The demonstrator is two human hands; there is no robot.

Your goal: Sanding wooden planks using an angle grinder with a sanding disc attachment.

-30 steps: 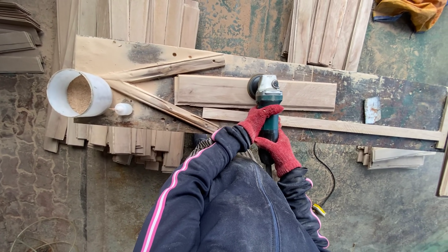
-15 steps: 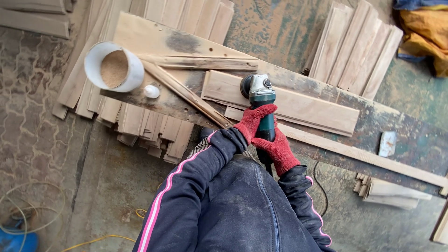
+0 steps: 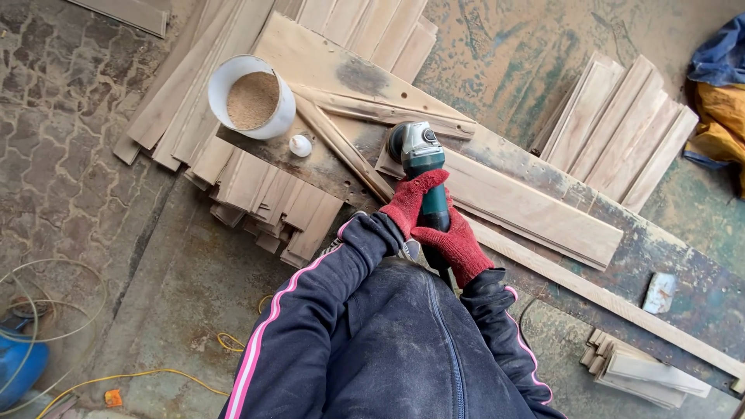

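Head view, looking straight down. Both hands wear red knit gloves and are wrapped tight round the dark green body of an angle grinder [image 3: 425, 167]: left hand [image 3: 414, 199] forward, fingers curled over the top of the body; right hand [image 3: 458, 247] behind it, closed round the rear grip. The grinder's silver head sits on the left end of a pale wooden plank [image 3: 535, 209], which lies flat on a stained, weathered work board [image 3: 660, 252] running diagonally toward the lower right. A thin wooden strip [image 3: 605, 299] lies just beside the plank on the near side. At the board's upper left stands a white cylindrical container [image 3: 250, 95], open-topped, holding tan sawdust; a small white cap-like object [image 3: 300, 145] lies just beside it. Stacks of cut planks [image 3: 621, 132] lie on the floor beyond the board. Blue and orange cloth [image 3: 718, 101] at the right edge. Small pale rectangular scrap [image 3: 660, 292] on the board, lower right; any marking too small to tell.
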